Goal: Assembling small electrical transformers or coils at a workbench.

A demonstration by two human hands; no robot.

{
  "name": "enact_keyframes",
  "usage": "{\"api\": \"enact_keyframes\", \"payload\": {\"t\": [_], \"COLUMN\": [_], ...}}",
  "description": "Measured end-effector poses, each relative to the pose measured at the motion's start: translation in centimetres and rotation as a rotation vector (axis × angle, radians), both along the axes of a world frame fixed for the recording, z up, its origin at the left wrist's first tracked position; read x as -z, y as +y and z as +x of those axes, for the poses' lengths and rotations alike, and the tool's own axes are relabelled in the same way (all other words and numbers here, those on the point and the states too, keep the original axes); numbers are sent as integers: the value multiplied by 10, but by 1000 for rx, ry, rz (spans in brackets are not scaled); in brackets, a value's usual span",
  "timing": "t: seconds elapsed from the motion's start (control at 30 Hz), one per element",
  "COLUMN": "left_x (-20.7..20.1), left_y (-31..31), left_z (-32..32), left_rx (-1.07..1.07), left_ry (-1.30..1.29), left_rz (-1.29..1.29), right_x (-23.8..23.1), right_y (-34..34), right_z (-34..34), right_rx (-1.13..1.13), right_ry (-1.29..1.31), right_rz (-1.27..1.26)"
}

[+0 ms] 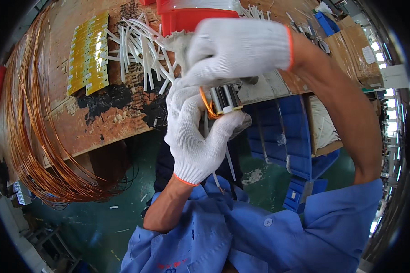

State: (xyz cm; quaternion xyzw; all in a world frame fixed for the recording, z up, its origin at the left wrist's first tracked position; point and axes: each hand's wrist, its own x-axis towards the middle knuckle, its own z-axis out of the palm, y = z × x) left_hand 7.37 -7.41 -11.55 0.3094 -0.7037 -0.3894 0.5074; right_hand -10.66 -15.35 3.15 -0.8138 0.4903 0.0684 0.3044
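A small metal coil part (225, 99) with copper wire is gripped by the gloved left hand (193, 132), while the gloved right hand (237, 48) is closed over its top, above the worn workbench (100, 123).

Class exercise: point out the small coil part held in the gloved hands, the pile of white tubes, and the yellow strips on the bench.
coil part (224, 100), head view, on its metal core.
white tubes (139, 48), head view, middle of the pile.
yellow strips (89, 54), head view, centre of the stack.
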Motion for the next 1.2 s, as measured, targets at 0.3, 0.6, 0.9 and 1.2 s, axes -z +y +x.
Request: {"api": "enact_keyframes", "payload": {"t": [0.3, 0.6, 0.9, 1.2], "left_x": [6, 21, 19, 10], "left_y": [-6, 11, -4, 22], "left_z": [-9, -4, -12, -14], "left_rx": [14, -17, 33, -14], "left_ry": [4, 21, 139, 206], "left_rz": [-248, 44, -167, 243], "right_x": [25, -17, 31, -10], "right_y": [202, 44, 189, 74], "right_z": [18, 77, 4, 73], "right_rx": [234, -102, 433, -241], "right_ry": [81, 187, -86, 87], "right_rz": [-656, -423, -530, -672]}}
